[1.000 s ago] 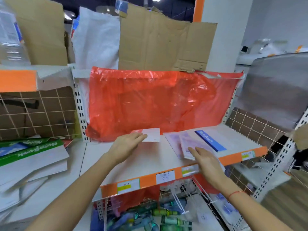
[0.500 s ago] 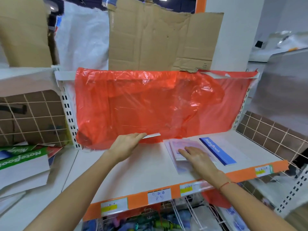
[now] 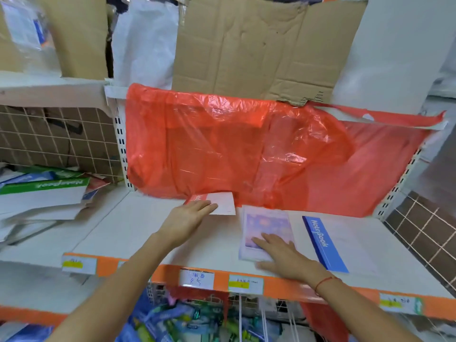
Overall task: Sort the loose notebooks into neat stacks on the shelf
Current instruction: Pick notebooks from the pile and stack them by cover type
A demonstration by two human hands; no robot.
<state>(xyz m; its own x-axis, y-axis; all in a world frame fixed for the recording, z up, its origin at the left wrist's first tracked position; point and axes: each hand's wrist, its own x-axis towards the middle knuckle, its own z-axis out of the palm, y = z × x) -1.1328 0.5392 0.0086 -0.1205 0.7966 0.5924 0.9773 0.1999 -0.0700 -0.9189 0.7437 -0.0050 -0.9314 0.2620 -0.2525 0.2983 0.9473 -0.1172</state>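
L hand [image 3: 190, 215] lies on the white shelf [image 3: 138, 233] w/ fingers straight, tips resting on the near edge of a white notebook w/ red spine strip [image 3: 220, 203]; that notebook sits flat at the back of the shelf, its far edge tucked under the hanging red plastic sheet [image 3: 246, 149]. R hand [image 3: 283, 253] is flat, fingers spread & straight, pressing on the lower part of a purple-pink notebook [image 3: 265, 225] which tops a small stack near the shelf's front-centre; thumb runs along the stack's front edge. The two notebooks are near each other but apart, red-spine one further back & to the left. Just right of the R hand, not touched, a white notebook w/ blue "NoteBook" band [image 3: 323, 243] lies flat. Red string bracelet [image 3: 325, 282] on R wrist. On the adjoining shelf at left, a messy pile of green-banded notebooks [image 3: 44, 191], well apart from both hands. Shelf front has an orange strip w/ price labels [image 3: 197, 278]. Cardboard [image 3: 259, 45] stands above the sheet. Below the shelf, a wire basket of packaged goods [image 3: 185, 319], blurred.
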